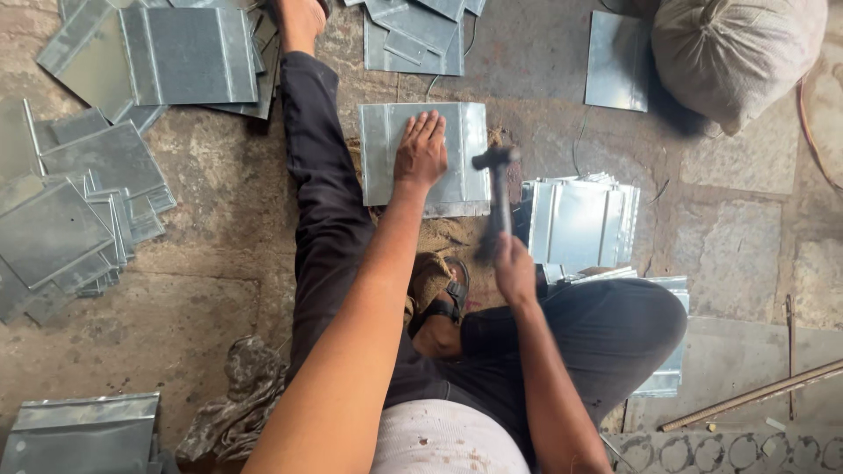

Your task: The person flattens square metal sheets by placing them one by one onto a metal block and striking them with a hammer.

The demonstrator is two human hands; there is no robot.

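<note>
My left hand (420, 151) lies flat, fingers spread, on a rectangular grey metal sheet (384, 167) that rests on the stone floor in front of me. My right hand (513, 266) grips the handle of a dark hammer (497, 189); its head hangs over the sheet's right edge. The hammer looks blurred. I sit on the floor, left leg stretched forward past the sheet, right leg bent with a sandalled foot (439, 303) tucked in.
A stack of folded metal sheets (580, 219) lies right of the hammer. More sheets are piled at the left (79, 211), top left (189, 53), top middle (417, 35) and bottom left (83, 430). A stuffed sack (738, 53) sits top right. Rods (755, 395) lie at right.
</note>
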